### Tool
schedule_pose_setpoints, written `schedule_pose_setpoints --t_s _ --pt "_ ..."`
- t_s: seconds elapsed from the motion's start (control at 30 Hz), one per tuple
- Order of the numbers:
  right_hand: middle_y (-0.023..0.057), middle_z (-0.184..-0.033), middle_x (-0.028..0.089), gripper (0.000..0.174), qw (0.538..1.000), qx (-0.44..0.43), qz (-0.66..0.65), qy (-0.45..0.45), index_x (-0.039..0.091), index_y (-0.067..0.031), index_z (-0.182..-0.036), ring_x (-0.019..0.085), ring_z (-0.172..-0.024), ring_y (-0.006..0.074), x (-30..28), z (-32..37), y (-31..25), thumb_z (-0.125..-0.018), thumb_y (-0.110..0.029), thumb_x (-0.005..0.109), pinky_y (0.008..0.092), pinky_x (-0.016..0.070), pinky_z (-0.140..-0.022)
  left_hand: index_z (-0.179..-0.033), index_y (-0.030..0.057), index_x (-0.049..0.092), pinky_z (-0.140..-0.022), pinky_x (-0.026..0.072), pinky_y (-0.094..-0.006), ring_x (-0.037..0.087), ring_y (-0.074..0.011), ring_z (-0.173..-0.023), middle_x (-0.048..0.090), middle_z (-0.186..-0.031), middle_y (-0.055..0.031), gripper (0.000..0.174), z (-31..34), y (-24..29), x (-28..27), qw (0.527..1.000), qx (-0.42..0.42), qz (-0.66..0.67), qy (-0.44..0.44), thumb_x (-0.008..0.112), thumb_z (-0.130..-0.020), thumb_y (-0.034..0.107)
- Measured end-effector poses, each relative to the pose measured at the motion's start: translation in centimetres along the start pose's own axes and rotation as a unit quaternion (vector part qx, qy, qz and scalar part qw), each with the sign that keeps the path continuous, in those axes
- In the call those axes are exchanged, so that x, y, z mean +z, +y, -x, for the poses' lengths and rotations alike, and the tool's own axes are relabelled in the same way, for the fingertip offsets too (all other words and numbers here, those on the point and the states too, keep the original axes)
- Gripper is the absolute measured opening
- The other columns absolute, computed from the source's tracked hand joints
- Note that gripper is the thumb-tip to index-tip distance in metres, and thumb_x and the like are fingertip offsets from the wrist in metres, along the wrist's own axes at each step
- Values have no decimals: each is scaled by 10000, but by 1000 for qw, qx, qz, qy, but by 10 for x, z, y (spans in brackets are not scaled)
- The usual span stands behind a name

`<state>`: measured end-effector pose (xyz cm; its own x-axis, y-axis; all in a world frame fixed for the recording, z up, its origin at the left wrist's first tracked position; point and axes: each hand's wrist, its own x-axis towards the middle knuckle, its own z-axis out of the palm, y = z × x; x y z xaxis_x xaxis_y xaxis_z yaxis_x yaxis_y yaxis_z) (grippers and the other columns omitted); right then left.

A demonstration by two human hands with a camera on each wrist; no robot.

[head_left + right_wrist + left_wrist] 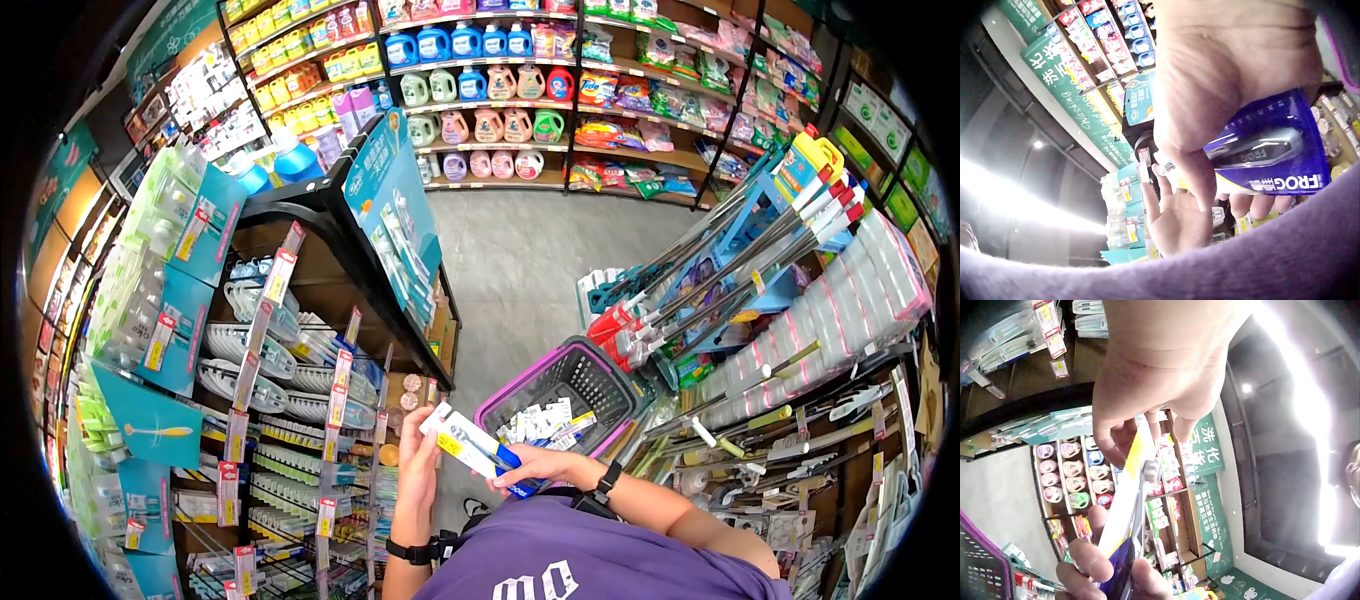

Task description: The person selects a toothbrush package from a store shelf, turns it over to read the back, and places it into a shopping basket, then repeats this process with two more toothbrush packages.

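Note:
A flat blister pack with a toothbrush [470, 445], white at one end and dark blue with FROG lettering at the other, is held in front of the purple shirt. My right hand [540, 464] grips its blue end, thumb on one face and fingers on the other; the dark brush handle [1260, 153] shows through the plastic. At the white end is my left hand [418, 462], its fingertips right at the pack's edge. The palm of that left hand [1179, 222] faces the right wrist camera, the fingers fairly straight.
A grey basket with a purple rim [500, 398] holds several packs, close beyond my hands. To the left stands a rack [270, 370] of hanging packs with price tags. Mops [745, 285] lean at the right. Detergent shelves [480, 105] line the far side beyond a grey floor.

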<state>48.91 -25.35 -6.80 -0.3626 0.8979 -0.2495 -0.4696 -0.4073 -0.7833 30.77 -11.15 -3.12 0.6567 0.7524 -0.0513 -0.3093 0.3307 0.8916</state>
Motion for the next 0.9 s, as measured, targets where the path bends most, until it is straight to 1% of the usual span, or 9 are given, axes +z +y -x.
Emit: schedule_pose_setpoints --t_s 0.1,0.3,0.4,0.47,0.6,0.63,0.73,0.83,0.9 --pt "10 -947 627 534 997 -17 -24 69 544 -3 -1341 613 -813 94 0 4 -5 -880 -177 750 249 505 -727 -1362 73 447 -918 494 -341 553 -190 -1157 551 -1228 -94 384 5 0 -2 1000 -6 -20 -15 556 -1001 149" --pt "8 -887 626 485 987 -70 -11 143 573 18 -1304 616 -758 107 -11 7 -19 -896 -190 731 251 494 -698 -1343 66 490 -859 492 -309 596 -173 -1034 561 -1151 -76 395 12 0 1 998 -34 -49 -7 601 -985 192" --pt "12 -879 622 484 986 -74 -27 145 570 25 -1302 614 -745 111 -12 6 -17 -895 -185 729 258 495 -684 -1269 54 542 -745 490 -272 624 -153 -826 608 -974 -72 320 11 -7 -7 995 -48 -52 -65 595 -995 209" --pt "11 -877 620 478 986 -73 -35 148 571 25 -1297 612 -738 113 -12 4 -15 -893 -174 729 261 497 -682 -1118 27 592 -615 439 -247 560 -126 -642 591 -804 -54 251 14 -2 -5 992 -81 -53 -78 558 -1019 255" --pt "9 -875 616 472 986 -67 -52 141 573 22 -1296 607 -729 111 -12 1 -9 -885 -149 730 263 502 -680 -805 7 605 -436 291 -236 387 -76 -431 499 -561 -18 462 20 -12 -22 989 -116 -18 -95 475 -1056 372" --pt "8 -874 615 473 987 -67 -53 139 573 20 -1298 606 -726 110 -13 1 -8 -884 -145 731 263 503 -679 -671 16 561 -421 224 -251 315 -71 -409 436 -500 0 640 22 -13 -20 990 -114 -5 -85 379 -1063 488" --pt "4 -870 611 472 987 -69 -51 136 574 15 -1301 602 -717 108 -13 1 -7 -884 -141 730 261 502 -673 -662 12 560 -437 205 -253 311 -80 -431 433 -510 -3 727 21 -20 -35 977 -125 86 -150 310 -1047 575" --pt "4 -882 611 472 988 -64 -46 134 575 11 -1300 604 -743 108 -12 2 -8 -886 -154 732 263 502 -695 -650 11 547 -457 195 -251 316 -91 -457 450 -532 -17 779 22 -18 -34 972 -141 85 -170 268 -1027 632" --pt "6 -899 612 480 990 -61 -31 124 573 8 -1304 608 -779 110 -11 3 -11 -890 -173 734 265 500 -722 -665 5 556 -470 203 -244 335 -85 -479 474 -564 -20 756 22 -23 -36 977 -128 51 -162 313 -1017 629"
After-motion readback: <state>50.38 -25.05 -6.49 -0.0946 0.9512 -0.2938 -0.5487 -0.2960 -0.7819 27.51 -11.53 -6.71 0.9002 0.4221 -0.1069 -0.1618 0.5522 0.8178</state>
